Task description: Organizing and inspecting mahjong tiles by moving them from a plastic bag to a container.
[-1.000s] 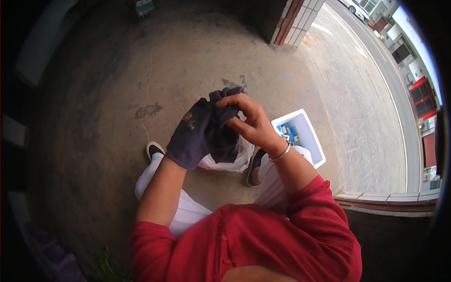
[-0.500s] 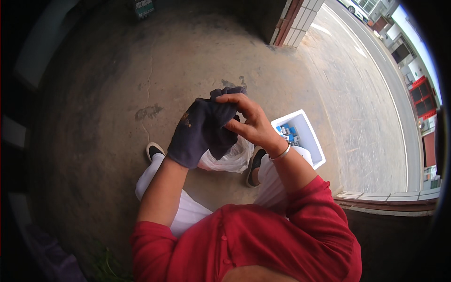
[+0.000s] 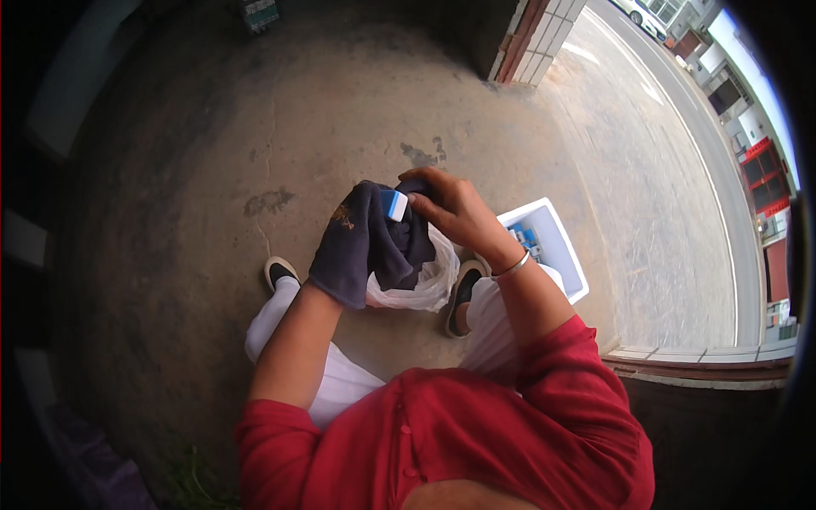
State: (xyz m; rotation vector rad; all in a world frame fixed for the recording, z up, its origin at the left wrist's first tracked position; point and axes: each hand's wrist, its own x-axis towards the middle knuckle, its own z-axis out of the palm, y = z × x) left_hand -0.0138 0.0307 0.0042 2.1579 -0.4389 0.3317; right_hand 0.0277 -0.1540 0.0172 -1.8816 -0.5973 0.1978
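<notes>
A dark purple-grey cloth (image 3: pixel 340 255) with a small yellowish mark covers my left hand down to the wrist, so its fingers are hidden; only the left forearm (image 3: pixel 293 348) shows. In a fold at the top of the cloth sits a small blue-and-white block (image 3: pixel 395 206), its white end facing right. My right hand (image 3: pixel 459 212), with a silver bangle at the wrist, pinches the cloth just right of the block. Its thumb tip lies against or very near the white end. Below the cloth, an open translucent plastic bag (image 3: pixel 429 285) stands between my feet.
Beside my right knee stands a white foam box (image 3: pixel 561 246) with several blue-and-white pieces (image 3: pixel 525 238) in it. My shoes (image 3: pixel 280 272) rest on the concrete floor (image 3: pixel 195 204). A tiled pillar (image 3: pixel 544 42) rises ahead, with a road (image 3: pixel 671 93) outside to the right.
The blue-and-white block has come into sight in the cloth. My right hand has shifted slightly right and down, drawing the cloth's edge aside, and more of the bag's right side shows.
</notes>
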